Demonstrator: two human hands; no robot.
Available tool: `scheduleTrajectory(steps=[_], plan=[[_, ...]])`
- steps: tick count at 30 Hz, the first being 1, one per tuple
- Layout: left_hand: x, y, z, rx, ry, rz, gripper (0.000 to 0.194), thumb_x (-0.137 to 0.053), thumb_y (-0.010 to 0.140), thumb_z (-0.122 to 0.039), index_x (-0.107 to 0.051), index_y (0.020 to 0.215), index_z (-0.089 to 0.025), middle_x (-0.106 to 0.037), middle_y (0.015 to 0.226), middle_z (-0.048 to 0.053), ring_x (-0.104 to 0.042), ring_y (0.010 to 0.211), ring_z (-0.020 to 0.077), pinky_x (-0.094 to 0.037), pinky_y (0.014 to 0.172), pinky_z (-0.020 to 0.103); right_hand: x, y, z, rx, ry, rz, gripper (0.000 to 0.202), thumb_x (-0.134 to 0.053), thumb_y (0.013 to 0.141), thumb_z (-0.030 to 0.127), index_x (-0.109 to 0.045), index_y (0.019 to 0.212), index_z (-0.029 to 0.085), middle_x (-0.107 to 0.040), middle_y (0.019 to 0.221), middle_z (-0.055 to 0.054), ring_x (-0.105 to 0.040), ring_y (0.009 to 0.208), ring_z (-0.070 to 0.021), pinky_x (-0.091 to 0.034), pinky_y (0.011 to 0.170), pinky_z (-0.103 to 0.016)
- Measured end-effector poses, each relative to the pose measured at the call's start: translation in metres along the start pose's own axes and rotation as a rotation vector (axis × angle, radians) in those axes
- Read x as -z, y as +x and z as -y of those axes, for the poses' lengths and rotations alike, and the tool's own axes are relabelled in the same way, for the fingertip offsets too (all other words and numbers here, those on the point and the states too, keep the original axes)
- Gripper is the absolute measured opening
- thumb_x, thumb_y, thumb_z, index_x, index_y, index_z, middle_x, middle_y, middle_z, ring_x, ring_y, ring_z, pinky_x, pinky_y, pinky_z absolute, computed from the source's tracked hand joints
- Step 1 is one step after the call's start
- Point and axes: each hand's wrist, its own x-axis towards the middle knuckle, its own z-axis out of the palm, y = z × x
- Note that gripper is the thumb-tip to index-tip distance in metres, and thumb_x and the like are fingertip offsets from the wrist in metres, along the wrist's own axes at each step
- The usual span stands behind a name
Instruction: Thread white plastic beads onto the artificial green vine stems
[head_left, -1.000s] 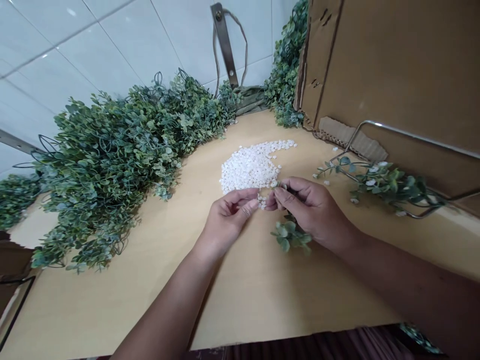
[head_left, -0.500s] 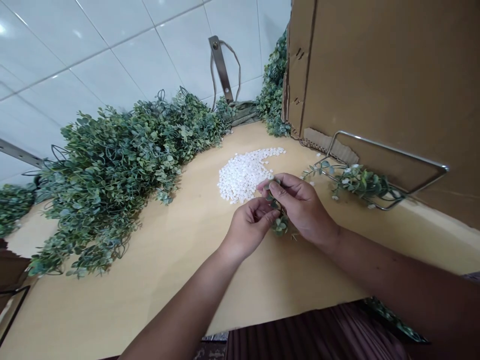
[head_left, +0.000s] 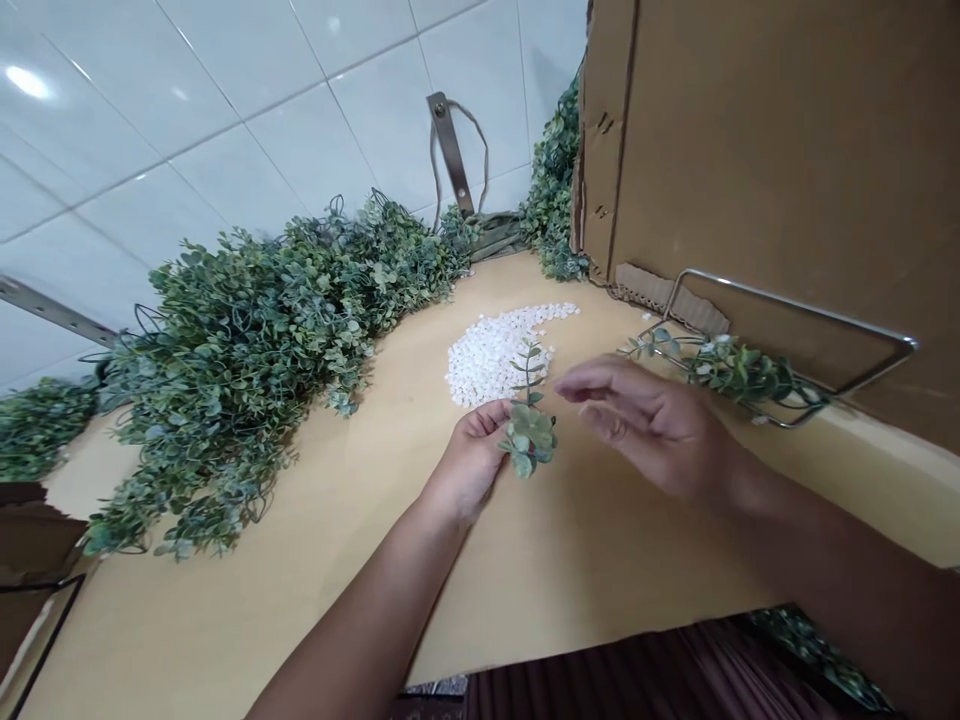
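Okay, left hand (head_left: 476, 455) has the green sprig (head_left: 531, 430), thumb and fingers clamped on it; exact contact point is partly behind leaves, looks like the stem but can't confirm. Sprig is upright above the tan tabletop (head_left: 337, 530), thin tip pointing away from the person and overlapping the near right part of the white pile (head_left: 491, 360) in view, broad round leaves at the near end. Right hand (head_left: 667, 430) is just right of the sprig, apart from it, holding nothing visible; fingers roughly together and bent, thumb apart from them, gap facing the sprig. White pile is small pieces, loose on the tabletop, tapering to a tail at far right. Large leaf heap (head_left: 255, 320) sits left, along the tiled wall (head_left: 375, 100). On the right, the flowered sprig (head_left: 739, 370) with small white blooms lies at the metal wire loop (head_left: 795, 300), beside the cardboard box (head_left: 765, 150).
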Motion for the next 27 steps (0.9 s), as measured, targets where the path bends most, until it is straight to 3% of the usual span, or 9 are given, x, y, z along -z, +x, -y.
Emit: scheduleTrajectory(steps=[2, 5, 10, 15, 19, 22, 25, 27], plan=[[-0.001, -0.001, 0.0, -0.012, 0.007, -0.011, 0.018, -0.075, 0.052, -0.023, -0.063, 0.062, -0.015, -0.058, 0.053, -0.002, -0.049, 0.05, 0.0078, -0.039, 0.053, 0.022, -0.004, -0.003, 0.001, 0.093, -0.069, 0.059, 0.02, -0.049, 0.084, 0.025, -0.058, 0.1, 0.02, -0.061, 0.098, -0.009, -0.058, 0.094, -0.0185, -0.047, 0.083, -0.034], [-0.005, -0.003, -0.002, -0.036, 0.053, -0.03, 0.014, -0.072, 0.053, -0.021, -0.059, 0.056, -0.016, -0.054, 0.051, -0.004, -0.046, 0.051, 0.0075, -0.037, 0.053, 0.021, -0.014, -0.004, 0.002, 0.186, -0.171, 0.05, 0.024, -0.053, 0.082, 0.027, -0.055, 0.104, 0.019, -0.06, 0.099, -0.009, -0.055, 0.095, -0.0203, -0.045, 0.083, -0.035], [-0.011, -0.008, -0.004, -0.069, 0.161, -0.041, 0.018, -0.069, 0.054, -0.022, -0.052, 0.051, -0.016, -0.05, 0.047, -0.005, -0.042, 0.046, 0.0063, -0.034, 0.048, 0.021, -0.027, -0.003, 0.008, 0.247, -0.35, 0.02, 0.015, -0.056, 0.078, 0.024, -0.058, 0.091, 0.017, -0.058, 0.084, -0.009, -0.051, 0.084, -0.0219, -0.045, 0.075, -0.038], [-0.013, -0.013, 0.002, -0.055, 0.21, -0.052, 0.023, -0.067, 0.06, -0.026, -0.048, 0.052, -0.015, -0.045, 0.043, -0.006, -0.037, 0.04, 0.0043, -0.027, 0.043, 0.02, -0.027, -0.013, 0.015, 0.138, -0.186, -0.001, 0.011, -0.048, 0.078, 0.016, -0.06, 0.078, 0.017, -0.059, 0.079, -0.008, -0.054, 0.081, -0.0195, -0.046, 0.073, -0.034], [-0.018, -0.026, 0.004, -0.043, 0.234, -0.068, 0.023, -0.066, 0.063, -0.032, -0.05, 0.057, -0.015, -0.047, 0.045, -0.005, -0.038, 0.039, 0.0046, -0.028, 0.043, 0.02, -0.023, -0.024, 0.022, -0.103, 0.116, -0.005, 0.017, -0.05, 0.081, 0.028, -0.063, 0.084, 0.018, -0.063, 0.08, -0.006, -0.059, 0.081, -0.0179, -0.048, 0.072, -0.031], [-0.025, -0.042, 0.008, -0.032, 0.212, -0.096, 0.027, -0.068, 0.061, -0.037, -0.053, 0.06, -0.015, -0.049, 0.046, -0.004, -0.04, 0.04, 0.0053, -0.029, 0.042, 0.02, -0.018, -0.031, 0.026, -0.265, 0.295, -0.125, 0.021, -0.056, 0.078, 0.037, -0.065, 0.083, 0.019, -0.063, 0.073, -0.003, -0.06, 0.076, -0.0165, -0.05, 0.072, -0.032], [-0.029, -0.06, 0.016, -0.037, 0.189, -0.114, 0.031, -0.071, 0.058, -0.04, -0.052, 0.058, -0.016, -0.051, 0.049, -0.003, -0.042, 0.045, 0.0064, -0.033, 0.046, 0.02, -0.015, -0.036, 0.029, -0.351, 0.466, -0.264, 0.023, -0.06, 0.074, 0.041, -0.063, 0.082, 0.019, -0.057, 0.063, 0.0, -0.056, 0.06, -0.012, -0.048, 0.059, -0.027], [-0.027, -0.065, 0.019, -0.055, 0.218, -0.1, 0.03, -0.07, 0.06, -0.04, -0.053, 0.059, -0.016, -0.052, 0.052, -0.002, -0.043, 0.047, 0.0071, -0.036, 0.049, 0.021, -0.013, -0.037, 0.03, -0.401, 0.527, -0.273, 0.025, -0.062, 0.071, 0.043, -0.06, 0.079, 0.019, -0.052, 0.06, 0.003, -0.047, 0.049, -0.0078, -0.041, 0.045, -0.022]])
